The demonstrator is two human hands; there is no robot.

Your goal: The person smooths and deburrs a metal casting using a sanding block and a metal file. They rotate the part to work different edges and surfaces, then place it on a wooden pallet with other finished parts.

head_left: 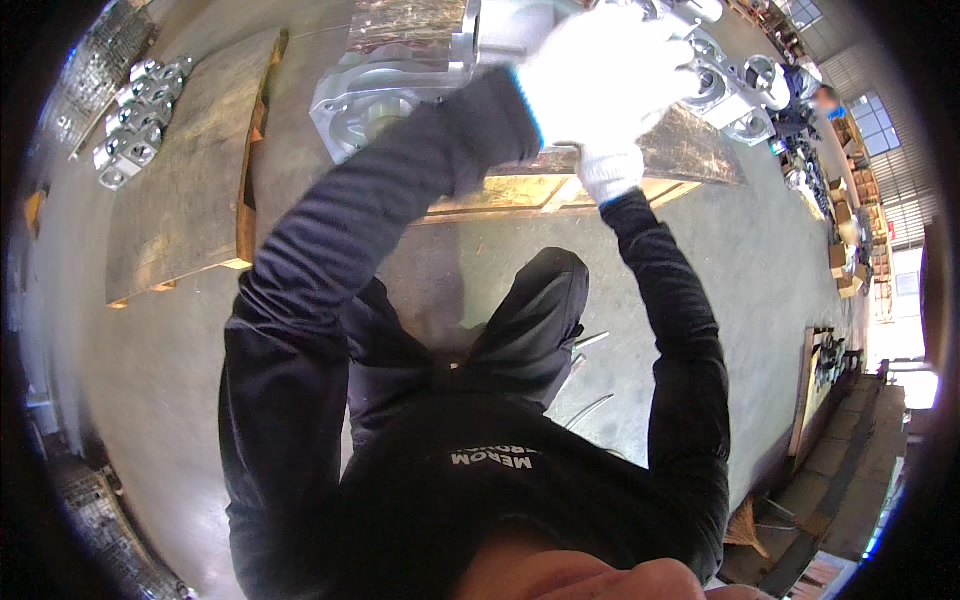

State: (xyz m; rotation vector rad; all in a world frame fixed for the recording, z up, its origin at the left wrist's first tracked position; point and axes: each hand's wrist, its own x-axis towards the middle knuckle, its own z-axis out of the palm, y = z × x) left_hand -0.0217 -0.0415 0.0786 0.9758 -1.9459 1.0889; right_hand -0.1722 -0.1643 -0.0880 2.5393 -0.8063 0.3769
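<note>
Both my hands wear white work gloves and come together over the front of a wooden pallet (690, 150). My left hand (590, 80), with a blue-edged cuff, reaches across from the left. Strong glare washes out its fingers. Partly behind it is my right hand (612, 168), whose wrist shows while its fingers are lost in the glare. Whether either hand holds something cannot be made out. A large silver metal casting (365, 115) with a round bore lies beside my left forearm. More silver castings (745, 95) with round openings sit just right of my hands.
Another wooden pallet (190, 170) lies on the concrete floor at left, with several silver castings (140, 120) beyond it. Cardboard boxes (845, 250) line the right side. A broom head (745, 525) is at lower right, and thin metal strips (590, 410) lie near my leg.
</note>
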